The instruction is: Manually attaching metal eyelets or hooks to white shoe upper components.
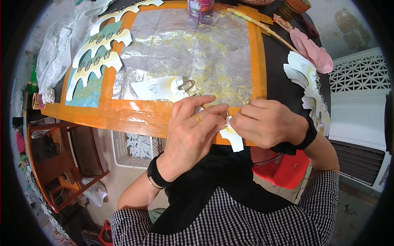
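Note:
At the near edge of the table, a white cut-out strip [159, 88] with yellowish stains lies under both hands. It looks like stiff paper or card; its other end [233, 139] sticks out toward me beyond the edge. Curved metal loops [188, 85] stand along it, partly hidden by my fingers. My left hand [188, 133], with a ring and a black wristband, pinches the strip near its middle. Close beside it, the fingers of my right hand [266, 123] are closed at the strip's edge by a thin metal loop. The fingertips hide the exact point of contact.
Similar strips with loops [96, 67] lie on a blue-green sheet at left; more are stacked [305, 78] at right. A yellow-stained plastic sheet [172, 49] taped in orange covers the table. A tin [200, 6], a stick [266, 28] and a pink cloth [310, 50] sit farther back.

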Motion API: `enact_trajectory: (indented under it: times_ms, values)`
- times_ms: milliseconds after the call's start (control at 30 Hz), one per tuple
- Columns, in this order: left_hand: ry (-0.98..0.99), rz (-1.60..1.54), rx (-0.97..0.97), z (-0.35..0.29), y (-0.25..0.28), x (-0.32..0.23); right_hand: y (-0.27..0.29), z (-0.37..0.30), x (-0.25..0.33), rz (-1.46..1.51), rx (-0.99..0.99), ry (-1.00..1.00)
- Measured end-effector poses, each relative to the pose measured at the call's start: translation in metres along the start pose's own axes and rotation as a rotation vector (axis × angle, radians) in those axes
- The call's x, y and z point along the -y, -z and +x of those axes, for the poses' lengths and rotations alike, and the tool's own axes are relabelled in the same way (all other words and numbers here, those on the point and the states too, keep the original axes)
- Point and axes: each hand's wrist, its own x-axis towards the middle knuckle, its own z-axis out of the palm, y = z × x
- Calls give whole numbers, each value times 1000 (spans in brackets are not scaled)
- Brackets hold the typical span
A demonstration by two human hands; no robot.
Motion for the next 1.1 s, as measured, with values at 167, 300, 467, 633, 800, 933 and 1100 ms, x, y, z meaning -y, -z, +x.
enact_trajectory:
  times_ms: [167, 300, 467, 633, 800, 933, 1100]
  values:
    - [-8, 10, 7, 0, 1, 0, 0, -1, -2, 79, 34, -52]
    - [-18, 13, 6, 1, 1, 0, 0, 1, -2, 58, 26, -48]
    - [-23, 22, 6, 1, 2, 0, 8, 2, -1, 129, 130, -98]
    - [-18, 15, 16, 2, 3, -1, 11, -4, 6, 115, 123, -109]
    - [-16, 20, 18, 2, 2, -2, 8, -12, 5, 203, 96, -151]
    - [-28, 34, 34, 0, 2, 0, 9, -11, 2, 199, 66, -75]
    - [-14, 3, -70, -2, -5, -2, 9, -13, 10, 268, 58, -163]
